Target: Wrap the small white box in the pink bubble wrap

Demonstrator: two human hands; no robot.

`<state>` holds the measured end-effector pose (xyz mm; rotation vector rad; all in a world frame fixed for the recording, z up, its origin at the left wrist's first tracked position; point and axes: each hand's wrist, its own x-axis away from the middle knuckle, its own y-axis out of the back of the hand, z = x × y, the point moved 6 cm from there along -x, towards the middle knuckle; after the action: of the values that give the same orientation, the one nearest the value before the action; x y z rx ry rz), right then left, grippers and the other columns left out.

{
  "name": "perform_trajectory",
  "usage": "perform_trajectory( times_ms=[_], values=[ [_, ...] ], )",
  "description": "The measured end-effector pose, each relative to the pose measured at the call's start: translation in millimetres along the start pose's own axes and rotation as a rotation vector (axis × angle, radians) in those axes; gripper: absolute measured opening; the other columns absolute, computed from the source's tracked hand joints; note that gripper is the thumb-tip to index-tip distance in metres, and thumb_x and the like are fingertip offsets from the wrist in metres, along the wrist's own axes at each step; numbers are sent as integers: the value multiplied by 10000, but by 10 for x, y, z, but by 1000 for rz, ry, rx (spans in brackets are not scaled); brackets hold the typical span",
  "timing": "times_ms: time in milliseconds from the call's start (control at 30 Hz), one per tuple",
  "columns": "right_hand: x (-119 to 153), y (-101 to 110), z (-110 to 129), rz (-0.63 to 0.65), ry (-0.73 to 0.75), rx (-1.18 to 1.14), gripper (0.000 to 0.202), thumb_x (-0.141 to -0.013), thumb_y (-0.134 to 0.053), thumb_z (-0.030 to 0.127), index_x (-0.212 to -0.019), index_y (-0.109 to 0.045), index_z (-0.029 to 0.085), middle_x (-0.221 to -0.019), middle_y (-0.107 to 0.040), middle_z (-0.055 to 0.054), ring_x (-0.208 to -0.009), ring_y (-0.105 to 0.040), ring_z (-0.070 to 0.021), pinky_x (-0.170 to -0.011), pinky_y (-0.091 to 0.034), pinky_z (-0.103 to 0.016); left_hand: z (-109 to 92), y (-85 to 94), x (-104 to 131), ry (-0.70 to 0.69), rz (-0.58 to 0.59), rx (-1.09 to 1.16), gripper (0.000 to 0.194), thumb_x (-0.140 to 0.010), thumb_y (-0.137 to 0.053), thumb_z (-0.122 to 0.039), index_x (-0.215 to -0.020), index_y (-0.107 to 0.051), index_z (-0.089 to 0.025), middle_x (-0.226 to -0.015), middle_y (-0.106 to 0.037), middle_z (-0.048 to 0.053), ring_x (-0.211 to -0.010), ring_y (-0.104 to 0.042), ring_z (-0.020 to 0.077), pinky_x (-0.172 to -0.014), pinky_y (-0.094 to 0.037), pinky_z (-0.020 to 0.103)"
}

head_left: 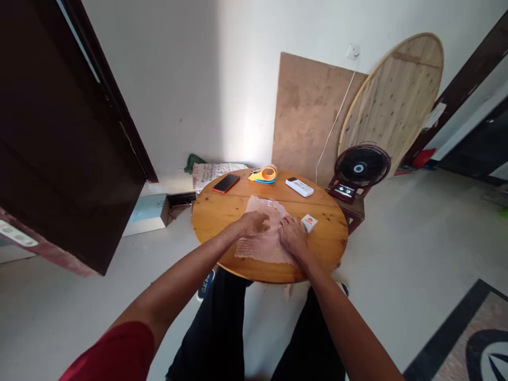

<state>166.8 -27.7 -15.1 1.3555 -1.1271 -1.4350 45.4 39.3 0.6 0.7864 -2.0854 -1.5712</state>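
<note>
A sheet of pale pink, see-through bubble wrap [262, 248] lies spread on the round wooden table [329, 241] in front of me. My left hand [254, 223] rests on the wrap's upper middle, its thumb and fingers apart. On the wrap's right side lies my right hand [292, 234], palm down with its fingers stretched over the sheet. Just beyond the right fingers, and close to them, is a small white box [309, 223] with a red mark. Whatever lies beneath my palms is hidden.
A tape dispenser [263, 174], a phone [226, 183] and a white remote control [299, 186] lie along the table's far side. A black fan [361, 166] stands to the right. Wooden boards [309, 106] lean on the wall; a dark door [59, 116] is at left.
</note>
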Motion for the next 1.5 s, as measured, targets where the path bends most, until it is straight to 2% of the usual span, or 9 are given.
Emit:
perform_trajectory(
  times_ms=[200,333,600,800,1000,1133,1233,1367,1500],
  values=[
    [-22,-69,-8,-29,35,-2,303,-941,-366,252,-1152,-564,160,-1240,-565,-137,-1118,-467,-260,-903,-303,-389,-86,-129,-93,-218,-123,-29,428,-804,-565,-420,-1154,-641,-186,-1302,-574,105,-1234,-490,288,-1059,-366,417],
    [-20,-58,-26,-84,45,-11,278,-936,-386,242,-1135,-558,152,-1183,-591,-127,-1083,-483,-254,-889,-301,-382,11,-282,-55,-238,-143,8,713,-759,-572,-615,-1330,-505,-195,-1432,-448,124,-1330,-380,318,-1116,-268,493],
    [-32,-46,-115,-124,-35,-64,243,-901,-408,177,-1066,-580,132,-1097,-613,-131,-1013,-516,-244,-874,-342,-345,73,-350,-53,-228,-104,43,893,-694,-536,-752,-1427,-373,-269,-1538,-268,130,-1416,-224,348,-1137,-152,541],
    [32,-4,-143,-159,42,-91,326,-872,-411,159,-1151,-577,126,-1230,-587,-139,-1094,-501,-261,-945,-359,-375,77,-361,-54,-232,-106,33,910,-680,-519,-779,-1409,-401,-248,-1507,-336,135,-1403,-247,353,-1132,-150,541],
    [33,277,-469,-205,-15,-9,355,-834,-476,218,-1163,-593,152,-1247,-586,-139,-1134,-496,-292,-968,-353,-423,100,-394,-66,-238,-117,24,879,-679,-559,-741,-1395,-412,-252,-1512,-328,127,-1401,-248,353,-1127,-148,543],
    [-10,240,-781,-64,-216,13,553,-784,-548,327,-1281,-493,91,-1225,-584,-208,-1105,-530,-334,-883,-400,-429,101,-392,-59,-242,-125,19,875,-684,-548,-742,-1392,-414,-247,-1508,-331,132,-1397,-258,352,-1127,-149,539],
    [1,183,-961,49,-336,-89,520,-768,-561,396,-1208,-550,119,-1087,-651,-175,-963,-602,-307,-777,-436,-381,101,-388,-53,-246,-134,19,871,-687,-543,-740,-1392,-412,-246,-1508,-334,127,-1396,-258,352,-1126,-149,542],
    [50,477,-1041,-95,-456,-357,537,-695,-640,491,-1112,-609,153,-942,-683,-106,-840,-617,-271,-721,-452,-358,103,-404,-60,-247,-135,14,850,-693,-557,-718,-1388,-417,-248,-1508,-336,122,-1404,-244,338,-1130,-141,536],
    [14,836,-548,-72,-248,-918,543,-704,-667,461,-1164,-581,185,-999,-676,-52,-867,-614,-227,-765,-480,-344,85,-373,-56,-245,-134,35,867,-689,-565,-717,-1396,-408,-241,-1515,-320,126,-1405,-233,347,-1131,-131,545]
  ],
)
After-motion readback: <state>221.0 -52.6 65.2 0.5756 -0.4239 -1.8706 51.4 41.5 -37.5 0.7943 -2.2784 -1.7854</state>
